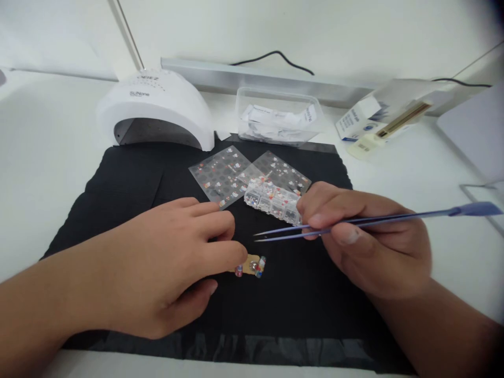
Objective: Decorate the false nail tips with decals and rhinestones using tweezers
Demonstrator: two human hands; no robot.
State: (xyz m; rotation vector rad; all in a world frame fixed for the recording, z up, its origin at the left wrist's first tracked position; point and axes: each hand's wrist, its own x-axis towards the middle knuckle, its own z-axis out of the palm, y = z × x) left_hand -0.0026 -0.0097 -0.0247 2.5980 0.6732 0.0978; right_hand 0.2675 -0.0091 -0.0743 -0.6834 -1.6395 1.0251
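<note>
In the head view, my right hand [366, 236] grips a pair of purple tweezers [409, 216], whose metal tips point left and stand slightly apart. Nothing clear shows between the tips. My left hand [177, 262] hangs over the black mat with its fingers loosely bent and the thumb apart. Its index fingertip is at a small tan holder [249, 264], covering the left end; whether it presses on it I cannot tell. Small, colourfully patterned nail tips [260, 266] and a silvery round piece [254, 266] are on the holder. Behind lies a clear compartment case [273, 203] of tiny decorations.
Two clear sticker sheets [220, 181] lie on the black mat [275, 310], partly overlapping the case. A white nail lamp [157, 107] stands back left. Behind the mat are a clear tub [275, 134] of packets, a white box [356, 121] and a bundle of thin sticks [405, 118].
</note>
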